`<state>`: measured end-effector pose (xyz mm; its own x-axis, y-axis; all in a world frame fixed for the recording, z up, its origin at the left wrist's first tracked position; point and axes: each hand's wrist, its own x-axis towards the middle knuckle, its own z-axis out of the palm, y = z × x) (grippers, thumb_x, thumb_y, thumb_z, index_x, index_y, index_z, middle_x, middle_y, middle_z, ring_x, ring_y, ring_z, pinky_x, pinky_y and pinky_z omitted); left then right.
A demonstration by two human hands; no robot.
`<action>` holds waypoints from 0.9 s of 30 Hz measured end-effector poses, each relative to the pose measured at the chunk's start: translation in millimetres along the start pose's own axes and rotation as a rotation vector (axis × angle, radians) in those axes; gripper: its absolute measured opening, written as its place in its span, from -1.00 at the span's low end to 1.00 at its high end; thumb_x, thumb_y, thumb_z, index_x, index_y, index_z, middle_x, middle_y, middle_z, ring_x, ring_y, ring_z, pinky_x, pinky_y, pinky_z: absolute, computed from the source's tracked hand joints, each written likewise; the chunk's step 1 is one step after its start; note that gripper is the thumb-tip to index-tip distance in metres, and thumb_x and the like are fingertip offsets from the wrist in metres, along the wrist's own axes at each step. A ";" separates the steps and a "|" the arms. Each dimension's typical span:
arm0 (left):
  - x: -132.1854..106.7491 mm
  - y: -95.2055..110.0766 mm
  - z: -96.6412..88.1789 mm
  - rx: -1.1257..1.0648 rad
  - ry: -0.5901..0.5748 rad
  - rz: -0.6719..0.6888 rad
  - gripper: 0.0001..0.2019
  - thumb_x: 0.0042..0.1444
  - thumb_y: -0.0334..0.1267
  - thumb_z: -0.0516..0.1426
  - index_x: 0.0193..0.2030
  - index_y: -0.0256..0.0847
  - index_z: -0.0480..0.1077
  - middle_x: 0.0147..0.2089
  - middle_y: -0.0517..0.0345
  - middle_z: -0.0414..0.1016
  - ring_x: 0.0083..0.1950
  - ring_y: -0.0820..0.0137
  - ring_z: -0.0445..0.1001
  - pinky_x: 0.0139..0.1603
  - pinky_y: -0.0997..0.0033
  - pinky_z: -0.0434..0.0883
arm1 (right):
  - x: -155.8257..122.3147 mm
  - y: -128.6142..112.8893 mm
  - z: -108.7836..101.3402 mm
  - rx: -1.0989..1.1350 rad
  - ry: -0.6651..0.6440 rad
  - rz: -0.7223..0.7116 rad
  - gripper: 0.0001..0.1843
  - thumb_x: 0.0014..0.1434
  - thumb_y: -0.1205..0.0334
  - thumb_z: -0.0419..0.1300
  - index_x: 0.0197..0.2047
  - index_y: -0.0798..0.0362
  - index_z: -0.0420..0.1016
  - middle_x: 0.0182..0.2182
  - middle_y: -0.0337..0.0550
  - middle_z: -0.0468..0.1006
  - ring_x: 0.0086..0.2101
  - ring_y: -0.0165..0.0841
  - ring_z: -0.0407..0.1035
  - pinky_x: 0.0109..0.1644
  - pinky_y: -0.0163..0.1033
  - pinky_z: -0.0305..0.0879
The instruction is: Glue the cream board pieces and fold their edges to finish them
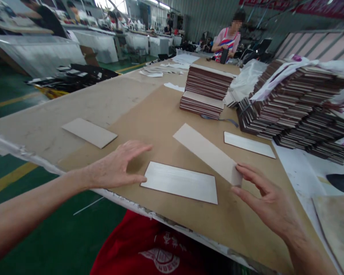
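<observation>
My right hand (268, 202) pinches the near corner of a long beige card strip (206, 152), which lies slanted and slightly lifted over the brown board (157, 114). My left hand (117, 166) hovers open, fingers stretched, just left of a white rectangular card (180, 182) lying flat near the table's front edge. Its thumb almost reaches that card's left end.
Another white strip (249, 144) lies to the right, a beige card (88, 132) to the left. Stacks of dark-edged cards (206, 91) stand behind, a big fanned pile (301, 107) at the right. A person (227, 40) works at the far end.
</observation>
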<state>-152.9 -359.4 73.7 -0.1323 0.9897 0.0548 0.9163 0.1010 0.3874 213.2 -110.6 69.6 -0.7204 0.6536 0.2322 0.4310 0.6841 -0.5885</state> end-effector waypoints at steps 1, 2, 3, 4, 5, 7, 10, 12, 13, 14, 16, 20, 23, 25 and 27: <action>-4.5 -2.7 8.8 -0.015 -0.044 -0.011 -0.16 0.14 0.24 0.23 0.45 -0.15 0.16 0.42 -0.18 0.30 0.43 -0.07 0.24 0.43 -0.21 0.20 | -3.4 2.3 0.0 0.004 -0.056 -0.004 -0.45 0.23 -0.08 0.35 0.22 -0.08 0.53 0.28 -0.05 0.46 0.23 0.00 0.39 0.33 0.24 0.32; -7.7 -3.9 17.0 -0.029 -0.067 -0.018 -0.16 0.14 0.24 0.24 0.44 -0.17 0.18 0.42 -0.19 0.31 0.43 -0.08 0.24 0.43 -0.21 0.20 | -6.1 2.8 1.1 -0.002 -0.110 -0.017 -0.46 0.22 -0.07 0.35 0.22 -0.10 0.53 0.29 -0.06 0.46 0.25 -0.01 0.37 0.35 0.24 0.29; -9.5 -4.1 24.2 -0.040 -0.076 -0.019 -0.16 0.13 0.24 0.24 0.43 -0.17 0.20 0.41 -0.19 0.32 0.43 -0.07 0.24 0.43 -0.20 0.20 | -7.9 2.0 2.8 -0.010 -0.158 -0.033 -0.47 0.23 -0.04 0.35 0.23 -0.11 0.53 0.29 -0.07 0.46 0.26 -0.01 0.35 0.37 0.24 0.26; -10.5 -3.9 30.1 -0.050 -0.069 -0.018 -0.17 0.13 0.23 0.24 0.42 -0.17 0.21 0.41 -0.18 0.33 0.43 -0.07 0.24 0.43 -0.19 0.20 | -8.9 0.5 4.8 -0.017 -0.201 -0.049 -0.48 0.23 -0.02 0.34 0.24 -0.12 0.53 0.29 -0.07 0.46 0.27 -0.02 0.35 0.38 0.24 0.25; -10.9 -3.6 34.6 -0.060 -0.054 -0.015 -0.18 0.13 0.23 0.25 0.42 -0.16 0.22 0.40 -0.16 0.34 0.42 -0.06 0.26 0.42 -0.19 0.20 | -9.0 -1.2 6.8 -0.022 -0.236 -0.063 -0.48 0.24 0.00 0.34 0.25 -0.13 0.52 0.30 -0.08 0.46 0.27 -0.03 0.35 0.38 0.25 0.26; -11.4 -3.9 40.0 -0.078 -0.021 -0.010 -0.20 0.12 0.22 0.26 0.41 -0.12 0.23 0.38 -0.14 0.36 0.40 -0.05 0.28 0.41 -0.19 0.20 | -7.1 -4.2 9.8 -0.033 -0.287 -0.096 -0.48 0.24 0.03 0.33 0.26 -0.13 0.52 0.30 -0.07 0.45 0.26 -0.02 0.36 0.36 0.26 0.28; -13.5 -6.2 42.8 -0.106 0.001 -0.005 -0.20 0.12 0.21 0.26 0.42 -0.11 0.22 0.37 -0.14 0.37 0.39 -0.03 0.28 0.41 -0.18 0.18 | -2.2 -6.7 12.7 -0.045 -0.335 -0.149 -0.48 0.24 0.07 0.32 0.26 -0.14 0.52 0.29 -0.07 0.46 0.25 -0.03 0.37 0.33 0.27 0.32; -15.0 -7.2 43.3 -0.113 0.007 -0.008 -0.18 0.12 0.21 0.27 0.42 -0.12 0.20 0.37 -0.14 0.37 0.40 -0.02 0.26 0.41 -0.17 0.18 | 0.6 -7.8 14.6 -0.050 -0.354 -0.178 -0.49 0.25 0.08 0.31 0.27 -0.16 0.51 0.29 -0.08 0.46 0.25 -0.03 0.36 0.33 0.28 0.32; -15.4 -7.2 43.5 -0.112 0.007 -0.010 -0.18 0.12 0.21 0.27 0.42 -0.12 0.19 0.37 -0.14 0.37 0.40 -0.02 0.26 0.41 -0.16 0.18 | 1.6 -8.4 15.7 -0.052 -0.359 -0.187 -0.49 0.26 0.08 0.30 0.27 -0.16 0.51 0.29 -0.08 0.46 0.26 -0.03 0.36 0.32 0.29 0.32; -15.5 -6.8 43.5 -0.109 0.005 -0.010 -0.17 0.12 0.21 0.27 0.42 -0.13 0.19 0.37 -0.14 0.36 0.40 -0.01 0.26 0.41 -0.16 0.17 | 2.3 -9.0 16.9 -0.055 -0.364 -0.193 -0.49 0.26 0.08 0.30 0.27 -0.17 0.50 0.29 -0.08 0.45 0.26 -0.03 0.35 0.32 0.30 0.32; -14.8 -5.5 43.1 -0.102 0.000 -0.006 -0.17 0.12 0.20 0.27 0.43 -0.13 0.18 0.37 -0.13 0.37 0.39 -0.01 0.27 0.41 -0.15 0.17 | 3.4 -9.8 19.7 -0.059 -0.370 -0.199 -0.50 0.27 0.07 0.30 0.27 -0.16 0.50 0.29 -0.06 0.45 0.26 -0.03 0.35 0.31 0.32 0.33; -13.3 -3.9 42.5 -0.100 0.005 -0.003 -0.19 0.13 0.18 0.28 0.42 -0.15 0.19 0.36 -0.12 0.37 0.39 0.01 0.28 0.41 -0.13 0.17 | 5.3 -8.9 25.0 -0.063 -0.382 -0.213 -0.49 0.27 0.08 0.30 0.28 -0.18 0.49 0.29 -0.07 0.45 0.25 -0.04 0.35 0.30 0.29 0.34; -14.3 -5.3 43.1 -0.106 0.016 0.004 -0.16 0.10 0.21 0.29 0.41 -0.15 0.21 0.35 -0.13 0.38 0.38 0.00 0.28 0.41 -0.13 0.17 | 6.4 -6.7 27.7 -0.073 -0.386 -0.224 -0.49 0.27 0.09 0.30 0.28 -0.19 0.49 0.29 -0.09 0.45 0.26 -0.06 0.35 0.31 0.27 0.34; -15.3 -6.4 43.6 -0.116 0.027 0.006 -0.15 0.08 0.23 0.29 0.41 -0.14 0.22 0.35 -0.13 0.38 0.38 -0.01 0.29 0.41 -0.13 0.18 | 6.6 -5.8 28.6 -0.075 -0.389 -0.232 -0.49 0.27 0.10 0.30 0.28 -0.19 0.49 0.29 -0.09 0.46 0.26 -0.06 0.35 0.32 0.27 0.34; -15.8 -6.9 43.5 -0.125 0.030 0.007 -0.17 0.08 0.22 0.29 0.41 -0.13 0.23 0.35 -0.12 0.39 0.38 -0.01 0.30 0.41 -0.13 0.18 | 6.4 -6.0 29.0 -0.073 -0.394 -0.231 -0.49 0.27 0.10 0.29 0.28 -0.19 0.49 0.29 -0.09 0.45 0.26 -0.06 0.34 0.31 0.26 0.34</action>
<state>-140.8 -371.3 30.2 -0.1393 0.9867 0.0843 0.8632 0.0793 0.4986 190.2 -119.9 52.2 -0.9476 0.3181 0.0304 0.2619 0.8276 -0.4965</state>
